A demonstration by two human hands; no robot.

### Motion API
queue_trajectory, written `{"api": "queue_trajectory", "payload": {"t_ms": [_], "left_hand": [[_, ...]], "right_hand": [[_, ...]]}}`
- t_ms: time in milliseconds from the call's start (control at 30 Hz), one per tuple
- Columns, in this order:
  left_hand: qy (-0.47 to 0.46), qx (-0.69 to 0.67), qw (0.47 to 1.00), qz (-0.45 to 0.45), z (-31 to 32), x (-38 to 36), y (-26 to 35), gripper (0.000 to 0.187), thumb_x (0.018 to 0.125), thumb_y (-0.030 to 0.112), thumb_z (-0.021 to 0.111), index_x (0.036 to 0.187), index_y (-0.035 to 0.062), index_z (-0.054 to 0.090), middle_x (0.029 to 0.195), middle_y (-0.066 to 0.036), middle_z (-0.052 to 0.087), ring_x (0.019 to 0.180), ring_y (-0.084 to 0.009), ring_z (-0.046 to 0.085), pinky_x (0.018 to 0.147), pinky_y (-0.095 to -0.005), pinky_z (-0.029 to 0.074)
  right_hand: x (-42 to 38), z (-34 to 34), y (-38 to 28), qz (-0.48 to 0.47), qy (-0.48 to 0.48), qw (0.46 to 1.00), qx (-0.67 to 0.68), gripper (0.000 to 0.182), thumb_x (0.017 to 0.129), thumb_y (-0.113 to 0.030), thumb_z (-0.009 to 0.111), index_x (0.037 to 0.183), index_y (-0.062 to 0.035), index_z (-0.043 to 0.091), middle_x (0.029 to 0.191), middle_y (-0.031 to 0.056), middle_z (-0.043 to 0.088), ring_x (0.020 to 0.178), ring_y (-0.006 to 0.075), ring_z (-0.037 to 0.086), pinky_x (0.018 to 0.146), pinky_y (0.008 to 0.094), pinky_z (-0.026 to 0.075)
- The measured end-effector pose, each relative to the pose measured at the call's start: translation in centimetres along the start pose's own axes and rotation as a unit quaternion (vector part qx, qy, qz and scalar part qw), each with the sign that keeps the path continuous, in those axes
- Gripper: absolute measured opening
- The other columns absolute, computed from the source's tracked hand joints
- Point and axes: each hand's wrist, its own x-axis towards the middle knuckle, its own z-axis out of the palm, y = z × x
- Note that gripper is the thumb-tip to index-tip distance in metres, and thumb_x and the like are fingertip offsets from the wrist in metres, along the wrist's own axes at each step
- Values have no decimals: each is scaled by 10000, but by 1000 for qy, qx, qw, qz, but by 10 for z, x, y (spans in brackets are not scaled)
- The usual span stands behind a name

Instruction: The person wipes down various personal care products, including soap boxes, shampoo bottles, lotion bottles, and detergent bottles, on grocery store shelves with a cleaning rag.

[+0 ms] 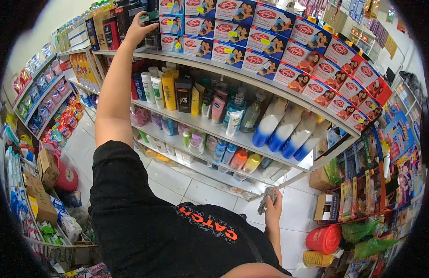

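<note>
My left hand [139, 31] is stretched up to the top shelf, with its thumb and fingers around the edge of a small dark box [152, 17]. More dark boxes stand beside and below it. To their right are stacked Lifebuoy soap boxes [229, 30], blue and white, then red and white ones [292, 78]. Lower down at the right, my right hand [272, 208] is closed around a crumpled grey cloth [266, 201], held away from the shelves.
A middle shelf [182, 121] carries tubes, bottles and white-and-blue pump bottles [275, 123]. Lower shelves hold more bottles. Cartons [40, 197] and a pink bucket [66, 173] stand at the left. A red bucket [323, 238] sits on the tiled floor [207, 194] at the right.
</note>
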Motion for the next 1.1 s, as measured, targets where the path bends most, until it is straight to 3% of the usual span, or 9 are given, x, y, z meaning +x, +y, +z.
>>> {"api": "queue_trajectory", "payload": {"t_ms": [467,533,633,767,800,867,1033,1067,1100], "left_hand": [[26,72,997,2,-19,10,-10,681,647,367,708,1215,147,404,906,-133,596,813,-199,586,723,-295,447],[64,92,993,43,-28,8,-15,656,651,357,705,1200,148,412,931,-145,594,856,-211,585,752,-307,444],[104,51,990,76,-43,-7,-3,637,659,329,710,1187,133,413,978,-148,580,888,-216,581,771,-318,445],[159,-45,981,101,-59,-46,29,599,729,144,681,1208,50,333,1053,-142,549,924,-201,561,807,-294,440],[169,7,984,52,-64,-66,48,605,714,81,687,1203,35,334,1078,-152,535,936,-204,556,822,-283,429],[147,-80,978,121,-68,-95,59,571,749,50,640,1223,50,321,1075,-142,535,956,-209,542,853,-296,409],[94,-207,966,124,-47,-197,93,630,730,-37,573,1277,53,272,1210,-148,420,1089,-259,441,919,-350,355],[121,-211,969,44,-32,-221,105,672,709,-27,592,1285,69,259,1211,-146,411,1085,-274,440,905,-360,377],[79,-235,968,45,-18,-247,101,658,693,-31,595,1259,90,282,1192,-121,409,1084,-252,431,931,-355,344]], "right_hand": [[-4,-5,15,11,5,1000,19,335,812,-31,509,1141,-17,443,1047,97,509,934,170,497,813,275,405],[-3,-6,16,21,3,1000,22,339,809,-29,509,1141,-19,442,1043,97,509,931,167,497,811,275,407],[1,-6,26,2,2,1000,0,356,810,-14,492,1159,-32,424,1008,86,509,846,143,506,699,256,443],[8,-8,32,-28,-21,999,-37,297,774,-15,516,1068,-31,475,998,88,508,858,156,508,729,270,440],[8,-6,26,-75,-14,995,-71,284,762,-21,526,1044,-26,490,1001,91,507,868,165,504,750,278,431],[11,-5,13,-170,-4,975,-145,259,739,-34,546,996,-17,520,1006,99,506,887,182,497,792,294,413],[14,-3,-4,-87,-50,995,-29,170,758,-142,596,815,16,570,903,95,527,859,189,514,772,273,400],[18,-6,-4,-82,-86,993,-18,175,766,-151,596,808,16,570,883,88,530,847,183,514,769,271,401],[22,-9,-5,-78,-122,989,-6,181,773,-160,596,801,16,571,863,80,534,836,176,514,766,269,401]]}}
